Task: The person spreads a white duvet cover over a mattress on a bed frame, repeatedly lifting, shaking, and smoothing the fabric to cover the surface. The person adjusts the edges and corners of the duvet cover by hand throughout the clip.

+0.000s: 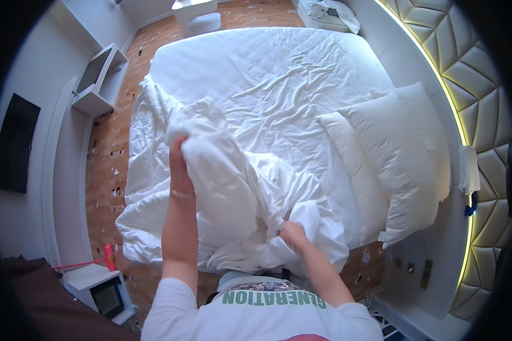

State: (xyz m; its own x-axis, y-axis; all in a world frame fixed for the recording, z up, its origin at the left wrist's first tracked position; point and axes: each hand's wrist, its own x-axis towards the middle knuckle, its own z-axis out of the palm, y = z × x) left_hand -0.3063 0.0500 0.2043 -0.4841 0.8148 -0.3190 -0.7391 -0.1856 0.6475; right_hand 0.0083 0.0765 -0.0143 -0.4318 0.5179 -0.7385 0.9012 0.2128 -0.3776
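My left hand (178,145) is raised at the left, gripping a white duvet (226,183); folds of the cloth hide most of its fingers. Lower and nearer my body, my right hand (292,234) is closed on another bunched part of the duvet. The cloth hangs in loose folds between both hands and lies in a heap over the near and left parts of the bed. Beyond it stretches a wrinkled white fitted sheet (196,64) on the mattress. White pillows (397,149) lie stacked at the right, beside the headboard wall.
A white cabinet (85,277) with a red-headed tool (109,257) on it stands at lower left. Left, a television (17,143) hangs above wood flooring (106,170) strewn with scraps. A white chair (196,21) stands past the bed; a padded wall (473,85) with a light strip runs right.
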